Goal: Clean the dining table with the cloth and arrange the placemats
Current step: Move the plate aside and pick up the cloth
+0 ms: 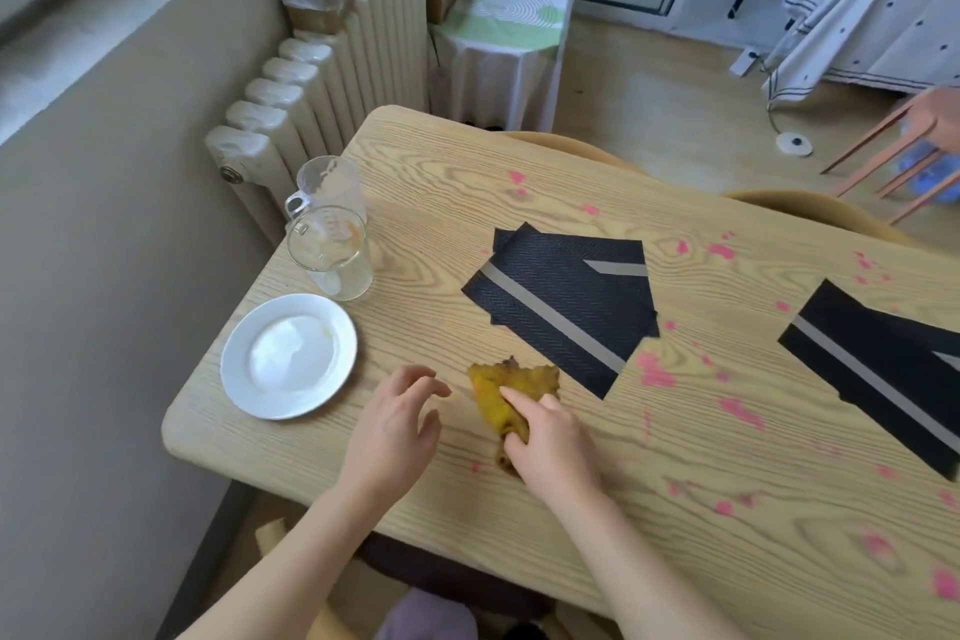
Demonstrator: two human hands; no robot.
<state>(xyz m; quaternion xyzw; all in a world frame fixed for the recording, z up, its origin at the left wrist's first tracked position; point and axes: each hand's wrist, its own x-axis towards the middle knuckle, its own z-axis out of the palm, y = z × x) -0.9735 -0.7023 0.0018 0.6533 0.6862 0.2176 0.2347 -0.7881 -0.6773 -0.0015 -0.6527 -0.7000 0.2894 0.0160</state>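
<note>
A yellow cloth (506,387) lies crumpled on the wooden dining table (675,473). My right hand (545,442) grips it, index finger stretched across its top. My left hand (392,424) hovers just left of the cloth with loosely spread fingers, holding nothing. Pink stains (654,372) are scattered over the table's middle and right. A black placemat with a grey stripe (566,301) lies folded and askew just beyond the cloth. A second black placemat (883,369) sits at the right edge of view.
A white plate (288,353) rests near the table's left corner, with two clear glass cups (332,250) behind it. A radiator (322,83) stands against the wall. Chair backs (810,211) line the far side of the table.
</note>
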